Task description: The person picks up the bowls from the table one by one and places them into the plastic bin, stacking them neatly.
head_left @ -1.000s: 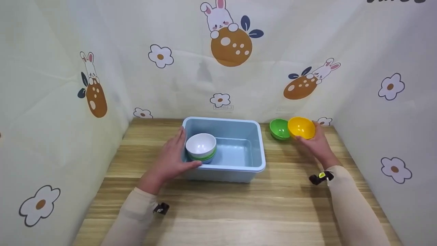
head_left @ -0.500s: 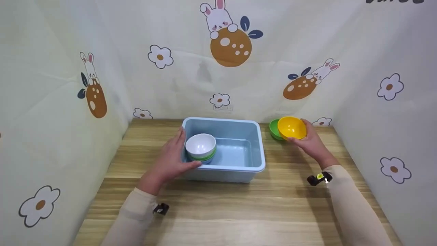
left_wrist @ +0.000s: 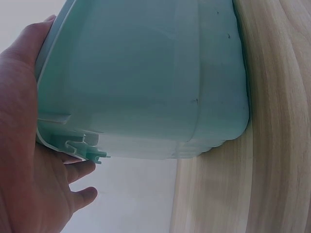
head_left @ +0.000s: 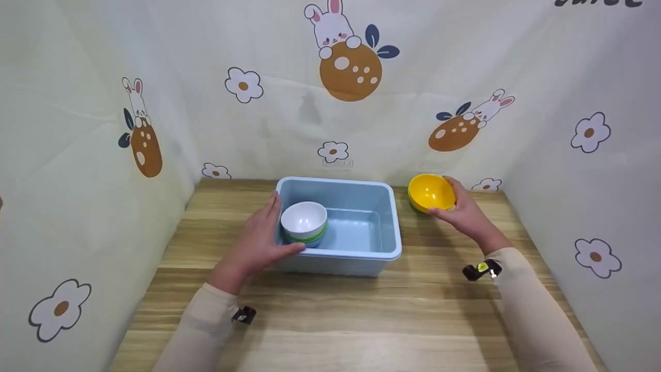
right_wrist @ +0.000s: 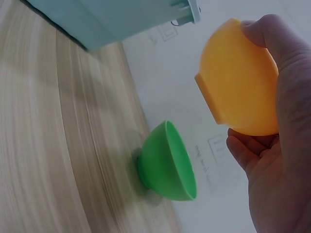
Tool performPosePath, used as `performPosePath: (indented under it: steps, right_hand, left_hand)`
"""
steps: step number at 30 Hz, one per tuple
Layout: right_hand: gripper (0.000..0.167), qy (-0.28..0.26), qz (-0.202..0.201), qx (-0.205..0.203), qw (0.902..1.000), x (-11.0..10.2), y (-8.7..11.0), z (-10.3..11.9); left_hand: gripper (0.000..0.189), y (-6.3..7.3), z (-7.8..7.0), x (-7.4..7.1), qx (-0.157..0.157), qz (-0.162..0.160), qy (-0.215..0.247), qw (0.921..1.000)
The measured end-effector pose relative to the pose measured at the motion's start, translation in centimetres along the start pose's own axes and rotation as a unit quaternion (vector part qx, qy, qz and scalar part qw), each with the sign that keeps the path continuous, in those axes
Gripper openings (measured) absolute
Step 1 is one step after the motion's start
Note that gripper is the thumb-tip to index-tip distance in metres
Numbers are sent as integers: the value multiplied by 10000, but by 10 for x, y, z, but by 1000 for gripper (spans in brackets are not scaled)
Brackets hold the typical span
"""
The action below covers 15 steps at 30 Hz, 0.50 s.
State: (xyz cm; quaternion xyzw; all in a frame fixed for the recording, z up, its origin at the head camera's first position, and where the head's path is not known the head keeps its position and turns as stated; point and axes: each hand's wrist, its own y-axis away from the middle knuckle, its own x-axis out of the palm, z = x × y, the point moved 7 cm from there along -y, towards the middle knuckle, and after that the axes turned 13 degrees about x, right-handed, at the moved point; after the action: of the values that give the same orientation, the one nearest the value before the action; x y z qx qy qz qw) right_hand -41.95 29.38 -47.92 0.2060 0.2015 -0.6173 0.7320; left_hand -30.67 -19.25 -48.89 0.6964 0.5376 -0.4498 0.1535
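Observation:
My right hand (head_left: 467,217) pinches the wall of a yellow bowl (head_left: 431,194), thumb on the near side. In the right wrist view the yellow bowl (right_wrist: 238,80) is in the air, apart from a green bowl (right_wrist: 165,162) standing on the table; from the head, the yellow one hides most of the green. My left hand (head_left: 253,240) rests spread at the front left corner of a light blue bin (head_left: 335,263), thumb along the front rim and fairly straight fingers at the left side. Inside the bin, a white bowl (head_left: 303,219) tops a stack with green and blue bowls beneath.
The bin stands on a wood-grain table (head_left: 330,325), close to the back. A pale cloth (head_left: 279,119) printed with rabbits and flowers encloses the table at the back and both sides. The right part of the bin shows its bare floor (head_left: 356,230).
My right hand has carried the yellow bowl leftward, from beside the green bowl to over it, so the green one is now mostly covered in the head view. My left hand has stayed put.

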Motion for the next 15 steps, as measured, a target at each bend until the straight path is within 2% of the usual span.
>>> performPosePath:
  steps: [8, 15]
  right_hand:
    - [107, 231, 69, -132, 9996, 2, 1, 16]
    - [105, 286, 186, -247, 9991, 9, 6, 38]
  left_hand:
    - [148, -1, 0, 1, 0, 21, 148, 9999]
    - [148, -1, 2, 2, -44, 44, 132, 9999]
